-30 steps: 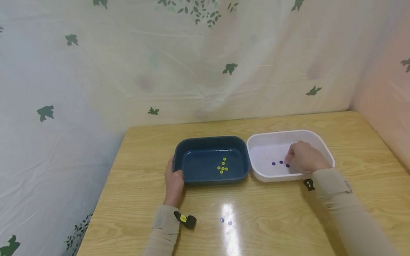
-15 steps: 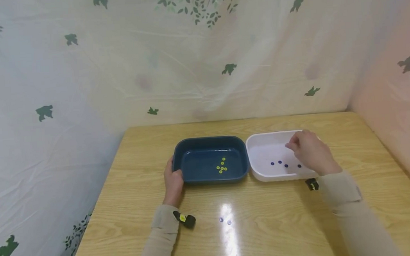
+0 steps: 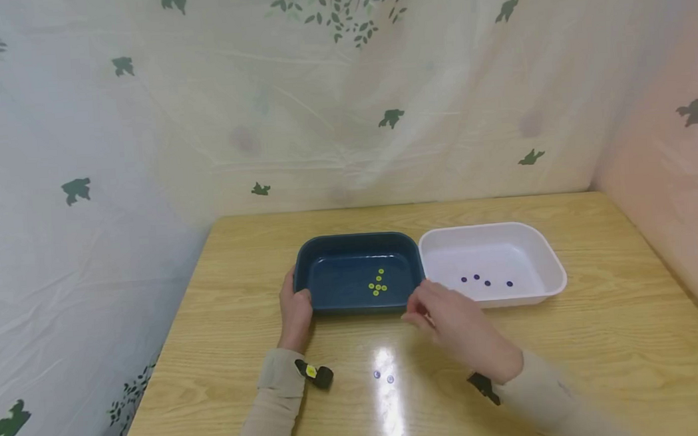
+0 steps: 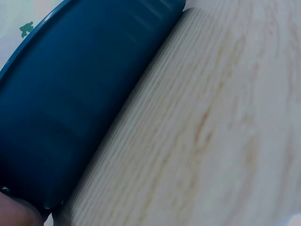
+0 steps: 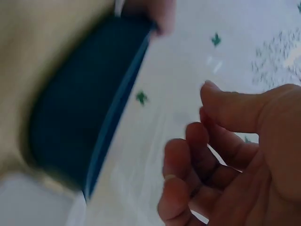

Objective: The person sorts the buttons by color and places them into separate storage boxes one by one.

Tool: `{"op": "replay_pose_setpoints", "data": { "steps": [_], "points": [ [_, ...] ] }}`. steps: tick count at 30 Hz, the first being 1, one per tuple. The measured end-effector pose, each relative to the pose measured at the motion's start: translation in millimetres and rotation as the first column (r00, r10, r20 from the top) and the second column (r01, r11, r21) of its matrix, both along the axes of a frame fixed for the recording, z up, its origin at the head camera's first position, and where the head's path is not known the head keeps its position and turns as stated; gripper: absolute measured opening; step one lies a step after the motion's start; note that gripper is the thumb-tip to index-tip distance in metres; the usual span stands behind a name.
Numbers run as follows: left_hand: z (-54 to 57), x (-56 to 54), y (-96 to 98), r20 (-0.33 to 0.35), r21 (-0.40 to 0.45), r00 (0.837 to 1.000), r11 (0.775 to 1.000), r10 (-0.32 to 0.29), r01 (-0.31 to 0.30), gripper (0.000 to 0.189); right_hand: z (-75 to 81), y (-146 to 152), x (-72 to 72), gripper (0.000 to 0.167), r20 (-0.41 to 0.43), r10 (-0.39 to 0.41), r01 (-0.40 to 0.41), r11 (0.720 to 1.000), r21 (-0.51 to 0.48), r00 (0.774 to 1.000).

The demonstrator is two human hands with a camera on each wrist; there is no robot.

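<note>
My left hand (image 3: 296, 312) grips the left end of a dark blue tray (image 3: 360, 308), with the thumb at its front left corner. Several small yellow buttons (image 3: 378, 287) lie on that tray's floor. My right hand (image 3: 460, 328) hovers near the blue tray's front right corner, fingers loosely bent. In the right wrist view, nothing shows between its thumb and fingertips (image 5: 176, 157). Several dark blue buttons (image 3: 487, 283) lie in a white tray (image 3: 553, 275). Two bluish buttons, one a dark blue button (image 3: 377, 374) and one a paler button (image 3: 390, 379), lie on the table in front.
The two trays stand side by side, touching or nearly so, on a wooden table (image 3: 227, 385). A bright reflection streaks the tabletop by the two loose buttons. A pale curtain (image 3: 320, 146) with green bird and leaf prints hangs behind and at both sides.
My right hand has left the white tray, moving left and toward the front. A fourth dark blue button there came into view as the hand lifted. The left hand stays on the blue tray.
</note>
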State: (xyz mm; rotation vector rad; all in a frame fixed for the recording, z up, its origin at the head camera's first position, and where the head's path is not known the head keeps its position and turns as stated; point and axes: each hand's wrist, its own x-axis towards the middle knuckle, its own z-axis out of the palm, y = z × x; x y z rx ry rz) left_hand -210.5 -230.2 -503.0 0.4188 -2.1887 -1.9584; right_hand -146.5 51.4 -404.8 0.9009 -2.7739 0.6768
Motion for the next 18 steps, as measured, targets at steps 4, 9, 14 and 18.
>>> {"op": "replay_pose_setpoints", "data": {
  "steps": [4, 9, 14, 18],
  "points": [
    [0.1, 0.1, 0.7, 0.003, -0.003, 1.0, 1.0, 0.01, -0.01, 0.075, -23.2, -20.5, 11.3, 0.013, 0.074, 0.115, -0.123, 0.985, 0.119, 0.991],
    [0.5, -0.4, 1.2, -0.002, -0.014, 1.0, 1.0, 0.023, -0.023, 0.076, -50.3, -34.4, 18.8, 0.016, 0.178, 0.167, -0.198, 0.966, 0.168, 0.97],
    [1.5, 0.5, 1.6, -0.004, -0.01, 1.0, 1.0, 0.024, -0.024, 0.075, -65.1, -40.9, 21.5, 0.02, 0.195, 0.174, -0.21, 0.96, 0.183, 0.965],
    [1.7, 0.6, 1.7, -0.004, -0.01, 1.0, 1.0, 0.024, -0.024, 0.073, -69.7, -44.2, 21.2, 0.016, 0.196, 0.171, -0.209, 0.958, 0.196, 0.966]
  ]
}}
